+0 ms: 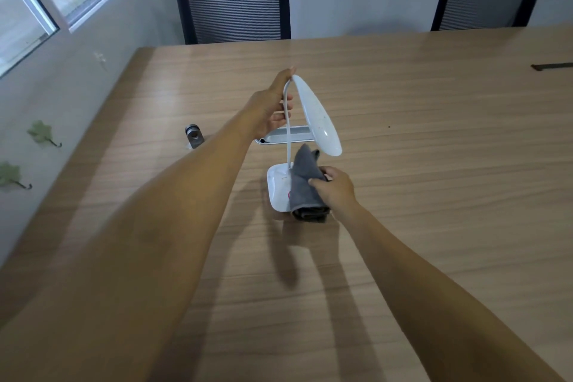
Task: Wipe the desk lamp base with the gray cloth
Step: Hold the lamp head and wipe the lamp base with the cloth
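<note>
My left hand (273, 108) grips the lamp neck (288, 133); my right hand (336, 189) clutches the gray cloth (305, 186) on the lamp base (277, 187), mid-table (434, 195), open wood around, 2 chairs (232, 3) behind

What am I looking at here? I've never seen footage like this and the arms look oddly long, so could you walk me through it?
There is no machine: a person wears a wide-angle camera on the head, looking down at their own arms, which the lens stretches. There is only this one picture. The left hand steadies the thin neck of a white desk lamp near its top. The right hand grips a gray cloth that lies on the lamp base. All this stands on a wooden table. Behind the lamp lie a shallow silver tray and a small metal cylinder. Two black chairs stand at the far edge.
</note>
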{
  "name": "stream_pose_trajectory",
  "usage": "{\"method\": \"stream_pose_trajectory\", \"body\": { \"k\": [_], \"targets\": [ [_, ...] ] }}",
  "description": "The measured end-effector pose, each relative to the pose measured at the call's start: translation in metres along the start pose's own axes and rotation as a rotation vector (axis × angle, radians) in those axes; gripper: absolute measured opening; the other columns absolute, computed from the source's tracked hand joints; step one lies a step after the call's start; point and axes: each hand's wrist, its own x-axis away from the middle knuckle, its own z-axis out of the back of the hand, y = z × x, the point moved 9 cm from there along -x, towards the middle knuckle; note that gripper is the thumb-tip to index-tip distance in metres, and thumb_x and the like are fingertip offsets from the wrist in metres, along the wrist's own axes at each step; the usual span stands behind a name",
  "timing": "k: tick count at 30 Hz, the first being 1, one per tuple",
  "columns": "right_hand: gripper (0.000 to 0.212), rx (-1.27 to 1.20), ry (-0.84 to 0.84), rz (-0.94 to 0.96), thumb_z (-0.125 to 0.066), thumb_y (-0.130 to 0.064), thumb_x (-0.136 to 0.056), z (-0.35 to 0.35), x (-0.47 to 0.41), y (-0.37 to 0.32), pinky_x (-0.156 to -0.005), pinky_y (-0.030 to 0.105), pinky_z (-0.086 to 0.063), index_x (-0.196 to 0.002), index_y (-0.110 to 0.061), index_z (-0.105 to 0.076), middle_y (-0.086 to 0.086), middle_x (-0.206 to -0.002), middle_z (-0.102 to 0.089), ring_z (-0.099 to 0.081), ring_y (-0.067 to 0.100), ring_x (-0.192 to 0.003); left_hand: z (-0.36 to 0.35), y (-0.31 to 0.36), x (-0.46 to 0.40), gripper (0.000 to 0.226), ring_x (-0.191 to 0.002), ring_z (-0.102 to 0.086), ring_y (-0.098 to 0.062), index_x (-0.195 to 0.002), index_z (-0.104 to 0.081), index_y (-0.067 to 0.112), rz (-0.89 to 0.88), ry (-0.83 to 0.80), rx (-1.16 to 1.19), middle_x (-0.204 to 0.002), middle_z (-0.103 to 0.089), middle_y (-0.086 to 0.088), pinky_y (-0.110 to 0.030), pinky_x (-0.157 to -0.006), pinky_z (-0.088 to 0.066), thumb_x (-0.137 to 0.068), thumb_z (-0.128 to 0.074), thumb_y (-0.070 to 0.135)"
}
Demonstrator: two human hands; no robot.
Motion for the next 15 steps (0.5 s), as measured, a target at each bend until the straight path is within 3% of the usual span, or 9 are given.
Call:
{"method": "stream_pose_trajectory", "body": {
  "k": [4, 7, 9, 12, 15],
  "targets": [
    [0.013, 0.259, 0.053, 0.033, -0.055, -0.007, -0.077, 0.011, -0.004, 0.008, -0.065, 0.025, -0.037, -0.084, -0.008, -0.066, 0.014, -0.085, -0.067, -0.062, 0.032, -0.089, 0.0, 0.001, 0.001, 0.056, -0.107, -0.066, -0.027, -0.092, -0.064, 0.01, -0.003, -0.002, 0.002, -0.107, -0.065, -0.012, -0.038, -0.099, -0.053, -0.078, -0.062, 0.064],
    [0.011, 0.366, 0.166, 0.069, -0.049, -0.003, -0.077, 0.042, 0.001, 0.011, -0.048, 0.027, -0.028, -0.073, -0.013, -0.051, 0.005, -0.068, -0.053, -0.054, 0.03, -0.074, 0.0, 0.001, 0.001, 0.056, -0.113, -0.065, -0.029, -0.091, -0.064, 0.011, -0.006, 0.001, -0.001, -0.115, -0.067, -0.015, -0.038, -0.1, -0.053, -0.078, -0.061, 0.065],
    [0.01, 0.378, 0.202, 0.149, -0.049, -0.003, -0.079, 0.044, 0.01, 0.003, -0.045, 0.024, -0.027, -0.077, -0.011, -0.055, 0.003, -0.064, -0.052, -0.052, 0.028, -0.07, 0.0, 0.001, 0.002, 0.056, -0.115, -0.064, -0.029, -0.092, -0.064, 0.01, -0.005, 0.0, 0.0, -0.124, -0.066, -0.018, -0.039, -0.1, -0.052, -0.078, -0.061, 0.065],
    [0.027, 0.439, 0.228, 0.23, -0.051, -0.009, -0.082, 0.022, 0.025, -0.009, -0.062, 0.031, -0.043, -0.105, -0.009, -0.065, 0.016, -0.092, -0.066, -0.061, 0.035, -0.085, 0.0, 0.0, 0.003, 0.057, -0.116, -0.064, -0.029, -0.092, -0.064, 0.01, 0.001, -0.001, -0.001, -0.126, -0.065, -0.018, -0.039, -0.101, -0.052, -0.078, -0.062, 0.065],
    [0.031, 0.631, 0.159, 0.24, -0.044, -0.012, -0.091, -0.02, 0.037, -0.02, -0.071, 0.036, -0.043, -0.119, -0.01, -0.056, 0.017, -0.114, -0.057, -0.061, 0.038, -0.097, 0.0, 0.0, 0.003, 0.056, -0.116, -0.064, -0.029, -0.091, -0.064, 0.011, 0.002, 0.006, -0.004, -0.126, -0.065, -0.017, -0.039, -0.101, -0.052, -0.078, -0.061, 0.065]
  ]
}}
